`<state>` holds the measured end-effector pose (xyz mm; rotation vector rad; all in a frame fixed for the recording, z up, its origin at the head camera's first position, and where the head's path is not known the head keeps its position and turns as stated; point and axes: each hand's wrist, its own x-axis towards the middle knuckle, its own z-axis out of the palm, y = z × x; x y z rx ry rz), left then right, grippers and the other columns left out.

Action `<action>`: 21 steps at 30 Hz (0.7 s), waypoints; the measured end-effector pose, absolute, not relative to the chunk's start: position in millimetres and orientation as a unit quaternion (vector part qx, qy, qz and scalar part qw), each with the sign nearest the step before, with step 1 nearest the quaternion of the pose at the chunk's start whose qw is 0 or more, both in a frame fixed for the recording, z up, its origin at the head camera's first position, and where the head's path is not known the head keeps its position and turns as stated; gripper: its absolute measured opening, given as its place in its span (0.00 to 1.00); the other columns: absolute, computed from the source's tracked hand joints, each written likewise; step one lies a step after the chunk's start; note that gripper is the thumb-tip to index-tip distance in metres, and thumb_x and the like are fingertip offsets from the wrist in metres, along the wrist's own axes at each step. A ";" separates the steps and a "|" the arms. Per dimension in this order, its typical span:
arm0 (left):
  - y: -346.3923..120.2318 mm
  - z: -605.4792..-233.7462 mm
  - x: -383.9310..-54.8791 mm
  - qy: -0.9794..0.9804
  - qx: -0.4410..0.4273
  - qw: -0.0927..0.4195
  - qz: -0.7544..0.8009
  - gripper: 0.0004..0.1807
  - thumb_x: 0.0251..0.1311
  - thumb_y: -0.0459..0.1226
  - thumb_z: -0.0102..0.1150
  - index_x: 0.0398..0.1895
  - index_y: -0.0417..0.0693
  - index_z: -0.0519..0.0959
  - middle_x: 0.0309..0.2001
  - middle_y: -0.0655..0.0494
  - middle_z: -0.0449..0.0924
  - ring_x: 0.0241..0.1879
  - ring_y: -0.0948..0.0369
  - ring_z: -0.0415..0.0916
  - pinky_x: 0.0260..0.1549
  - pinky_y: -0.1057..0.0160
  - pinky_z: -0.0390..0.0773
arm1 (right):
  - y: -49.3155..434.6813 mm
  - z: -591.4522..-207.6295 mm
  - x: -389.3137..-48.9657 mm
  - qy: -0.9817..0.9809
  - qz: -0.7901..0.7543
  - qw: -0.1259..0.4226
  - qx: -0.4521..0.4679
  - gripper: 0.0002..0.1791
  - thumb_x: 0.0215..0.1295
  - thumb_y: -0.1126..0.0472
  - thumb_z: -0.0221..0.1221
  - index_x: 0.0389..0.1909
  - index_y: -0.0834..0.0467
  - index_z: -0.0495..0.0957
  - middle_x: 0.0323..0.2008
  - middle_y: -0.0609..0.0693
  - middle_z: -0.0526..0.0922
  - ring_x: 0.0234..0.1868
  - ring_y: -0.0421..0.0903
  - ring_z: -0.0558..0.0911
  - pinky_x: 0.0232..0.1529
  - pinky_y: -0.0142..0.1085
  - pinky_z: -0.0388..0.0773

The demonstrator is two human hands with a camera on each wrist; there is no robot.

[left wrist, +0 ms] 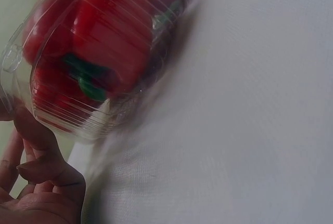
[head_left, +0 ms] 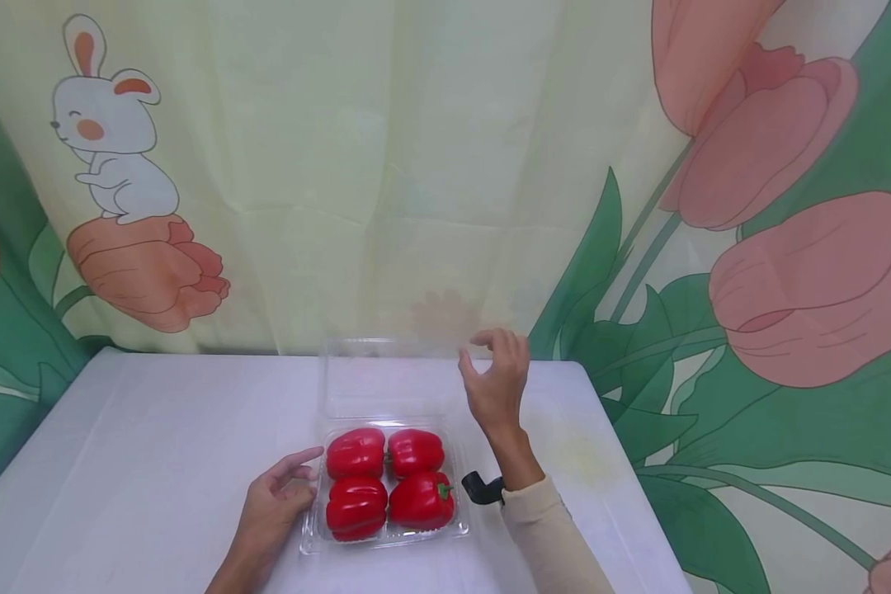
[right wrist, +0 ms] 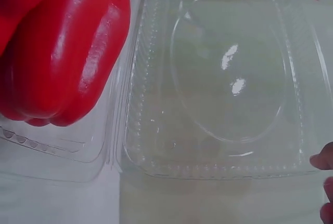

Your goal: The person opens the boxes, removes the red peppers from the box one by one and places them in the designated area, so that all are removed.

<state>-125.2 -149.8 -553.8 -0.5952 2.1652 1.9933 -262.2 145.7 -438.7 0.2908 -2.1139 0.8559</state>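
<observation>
A clear plastic clamshell box (head_left: 386, 540) stands on the white table, its base filled with several red bell peppers (head_left: 421, 501). Its see-through lid (right wrist: 229, 120) is swung up and back from the base. My left hand (head_left: 275, 499) is at the box's left side, fingers loosely bent, with fingertips right at the rim in the left wrist view. Beyond the base, my right hand (head_left: 496, 375) is raised by the lid's far right corner, thumb and index finger apart in a C shape. Right-hand fingertips (right wrist: 323, 157) show close to the lid's outer edge.
A white cloth covers the table (head_left: 156, 445). Behind its far edge hangs a curtain (head_left: 445, 165) printed with a rabbit and tulips. A black device (head_left: 483, 488) sits at the right wrist, close to the box's right side.
</observation>
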 end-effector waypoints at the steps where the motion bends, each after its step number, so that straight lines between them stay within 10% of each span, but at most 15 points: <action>1: -149.8 -554.2 -125.4 0.719 -0.197 0.069 0.662 0.36 0.55 0.32 0.69 0.71 0.57 0.77 0.55 0.48 0.79 0.32 0.56 0.79 0.38 0.68 0.85 | 145.6 -439.1 -262.7 -0.839 0.350 0.402 0.111 0.12 0.62 0.61 0.73 0.43 0.58 0.83 0.42 0.55 0.85 0.48 0.53 0.79 0.52 0.50 0.77; 21: -147.2 -550.5 -124.8 0.719 -0.204 0.066 0.661 0.35 0.56 0.32 0.68 0.71 0.57 0.78 0.55 0.48 0.80 0.37 0.55 0.80 0.40 0.69 0.85 | 143.9 -464.3 -269.8 -0.853 0.453 0.255 0.038 0.10 0.65 0.56 0.72 0.43 0.52 0.82 0.41 0.48 0.83 0.47 0.47 0.79 0.52 0.49 0.84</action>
